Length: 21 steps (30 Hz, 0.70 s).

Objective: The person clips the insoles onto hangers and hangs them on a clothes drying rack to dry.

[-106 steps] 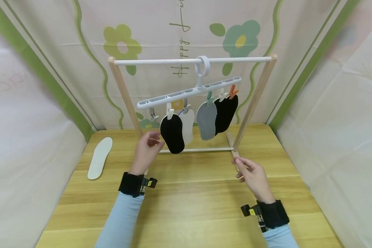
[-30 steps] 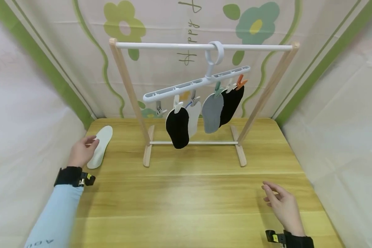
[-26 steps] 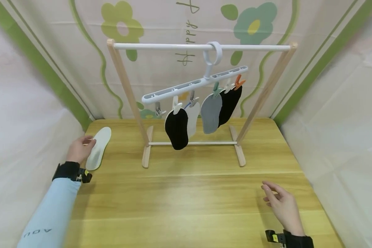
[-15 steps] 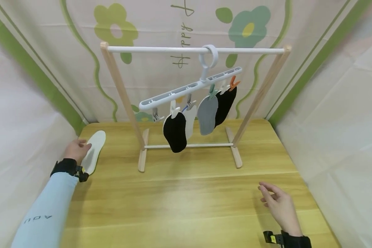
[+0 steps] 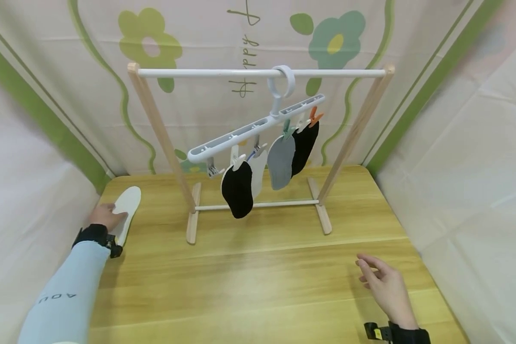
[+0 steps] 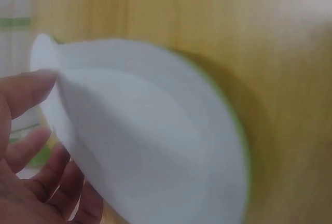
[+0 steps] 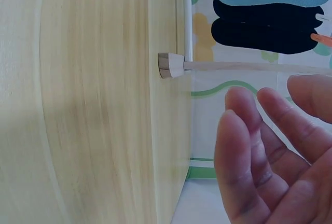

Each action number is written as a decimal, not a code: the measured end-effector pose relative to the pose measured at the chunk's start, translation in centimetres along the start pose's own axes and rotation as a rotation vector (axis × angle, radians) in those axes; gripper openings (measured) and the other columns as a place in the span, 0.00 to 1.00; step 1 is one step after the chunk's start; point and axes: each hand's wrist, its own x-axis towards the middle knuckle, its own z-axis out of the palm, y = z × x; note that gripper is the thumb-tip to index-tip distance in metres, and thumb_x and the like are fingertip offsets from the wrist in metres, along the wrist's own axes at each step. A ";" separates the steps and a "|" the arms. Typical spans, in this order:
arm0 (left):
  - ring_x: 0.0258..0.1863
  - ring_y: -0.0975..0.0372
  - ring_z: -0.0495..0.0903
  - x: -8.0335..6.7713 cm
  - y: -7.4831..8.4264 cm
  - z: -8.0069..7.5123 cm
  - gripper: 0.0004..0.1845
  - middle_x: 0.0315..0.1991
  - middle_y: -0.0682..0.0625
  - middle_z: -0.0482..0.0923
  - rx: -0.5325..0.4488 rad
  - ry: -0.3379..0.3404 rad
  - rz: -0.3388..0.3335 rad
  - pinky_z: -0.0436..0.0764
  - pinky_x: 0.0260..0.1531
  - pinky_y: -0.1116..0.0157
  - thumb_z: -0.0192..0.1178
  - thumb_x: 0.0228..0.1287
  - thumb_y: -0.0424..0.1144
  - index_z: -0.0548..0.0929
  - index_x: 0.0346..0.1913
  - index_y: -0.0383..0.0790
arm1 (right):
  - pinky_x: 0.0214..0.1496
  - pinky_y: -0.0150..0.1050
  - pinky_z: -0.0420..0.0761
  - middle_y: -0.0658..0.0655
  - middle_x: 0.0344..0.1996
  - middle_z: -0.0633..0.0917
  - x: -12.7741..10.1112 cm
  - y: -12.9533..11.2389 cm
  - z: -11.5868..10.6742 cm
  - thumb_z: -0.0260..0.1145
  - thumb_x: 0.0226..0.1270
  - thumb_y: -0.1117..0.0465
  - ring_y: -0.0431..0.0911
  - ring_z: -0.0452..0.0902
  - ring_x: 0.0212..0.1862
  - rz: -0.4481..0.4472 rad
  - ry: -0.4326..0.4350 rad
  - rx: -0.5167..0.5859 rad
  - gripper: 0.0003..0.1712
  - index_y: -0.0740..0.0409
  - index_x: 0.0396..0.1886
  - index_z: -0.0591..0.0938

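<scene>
- Where the table (image 5: 258,286) meets its far left corner, a white insole (image 5: 126,210) lies flat along the left edge; in the left wrist view its rim looks lifted by the fingers, though blur makes that uncertain
- its long axis runs from the near left toward the far corner, leaning slightly right; the far end points at the backdrop; the near end lies under the left hand (image 5: 104,216)
- the left hand rests on that near end, fingers (image 6: 31,92) loosely curled at the insole's edge
- the right hand (image 5: 384,284) hovers well apart, over the near right part of the table, fingers relaxed and spread, holding nothing
- between them, further back, stands a wooden rack (image 5: 163,138) with a white hanger (image 5: 258,126) carrying clipped insoles.
</scene>
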 end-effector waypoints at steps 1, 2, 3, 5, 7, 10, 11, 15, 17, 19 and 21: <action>0.56 0.28 0.66 0.0 0.0 0.0 0.39 0.58 0.17 0.64 -0.006 -0.005 -0.013 0.68 0.55 0.38 0.59 0.66 0.47 0.64 0.60 0.09 | 0.38 0.38 0.85 0.64 0.52 0.83 0.0 0.0 0.0 0.54 0.78 0.46 0.52 0.84 0.39 -0.002 0.000 0.000 0.25 0.55 0.64 0.77; 0.56 0.28 0.67 -0.1 0.0 -0.1 0.40 0.58 0.17 0.64 -0.012 -0.013 -0.032 0.69 0.55 0.38 0.60 0.66 0.48 0.64 0.60 0.09 | 0.38 0.38 0.85 0.63 0.52 0.84 -0.1 0.0 0.0 0.55 0.78 0.46 0.52 0.84 0.38 -0.002 0.001 0.001 0.25 0.55 0.64 0.77; 0.56 0.28 0.67 -0.1 0.0 -0.1 0.41 0.58 0.17 0.64 -0.024 -0.020 -0.058 0.70 0.54 0.38 0.60 0.65 0.49 0.63 0.60 0.09 | 0.37 0.37 0.84 0.63 0.52 0.84 -0.1 0.0 0.0 0.55 0.78 0.46 0.52 0.84 0.38 -0.004 0.002 0.000 0.25 0.55 0.64 0.77; 0.55 0.29 0.68 -0.1 -0.1 -0.2 0.44 0.59 0.16 0.63 -0.044 -0.030 -0.106 0.70 0.54 0.39 0.62 0.62 0.50 0.62 0.61 0.09 | 0.37 0.37 0.84 0.63 0.52 0.84 -0.1 0.0 0.1 0.55 0.78 0.47 0.51 0.84 0.38 -0.010 0.004 0.000 0.25 0.56 0.64 0.77; 0.55 0.29 0.68 -0.1 -0.1 -0.2 0.45 0.59 0.16 0.63 -0.063 -0.036 -0.133 0.71 0.53 0.39 0.64 0.60 0.51 0.62 0.61 0.10 | 0.37 0.37 0.84 0.64 0.52 0.84 -0.1 0.0 0.1 0.55 0.78 0.47 0.51 0.84 0.38 -0.017 0.009 0.001 0.24 0.56 0.63 0.77; 0.56 0.29 0.67 -0.2 0.0 -0.3 0.45 0.60 0.17 0.62 -0.083 -0.032 -0.141 0.70 0.55 0.39 0.64 0.61 0.51 0.61 0.63 0.11 | 0.37 0.37 0.85 0.64 0.52 0.84 -0.1 0.0 0.1 0.55 0.78 0.48 0.51 0.84 0.38 -0.026 0.012 0.003 0.24 0.57 0.63 0.77; 0.57 0.29 0.67 -0.3 0.0 -0.4 0.45 0.61 0.17 0.62 -0.093 -0.031 -0.141 0.69 0.55 0.38 0.63 0.62 0.50 0.61 0.64 0.12 | 0.37 0.37 0.85 0.64 0.52 0.84 -0.1 0.0 0.1 0.54 0.78 0.48 0.50 0.84 0.38 -0.026 0.011 0.003 0.24 0.56 0.63 0.77; 0.58 0.30 0.65 -1.1 0.7 -0.5 0.41 0.62 0.18 0.60 -0.179 -0.006 -0.177 0.68 0.56 0.38 0.61 0.65 0.45 0.58 0.67 0.15 | 0.37 0.36 0.84 0.64 0.52 0.84 -0.1 0.0 0.0 0.55 0.78 0.47 0.51 0.84 0.38 -0.018 0.008 0.014 0.24 0.56 0.63 0.77; 0.58 0.30 0.65 -1.7 1.4 -0.4 0.39 0.62 0.18 0.60 -0.218 0.017 -0.201 0.68 0.56 0.38 0.60 0.66 0.42 0.57 0.68 0.17 | 0.37 0.36 0.84 0.64 0.52 0.84 -0.1 0.0 0.0 0.56 0.77 0.47 0.51 0.84 0.38 -0.009 0.006 0.024 0.24 0.56 0.63 0.78; 0.59 0.30 0.64 -2.5 2.3 -0.5 0.38 0.63 0.19 0.59 -0.260 0.037 -0.212 0.68 0.56 0.38 0.59 0.67 0.39 0.55 0.69 0.17 | 0.37 0.36 0.84 0.64 0.52 0.84 -0.1 -0.1 0.0 0.56 0.77 0.46 0.51 0.84 0.38 -0.001 0.008 0.027 0.25 0.56 0.63 0.78; 0.60 0.31 0.64 -3.1 3.2 -0.5 0.38 0.63 0.19 0.59 -0.288 0.058 -0.200 0.69 0.55 0.38 0.58 0.69 0.38 0.54 0.70 0.18 | 0.36 0.35 0.84 0.64 0.52 0.84 -0.1 -0.2 -0.1 0.56 0.76 0.46 0.51 0.84 0.38 0.004 0.011 0.026 0.25 0.55 0.63 0.78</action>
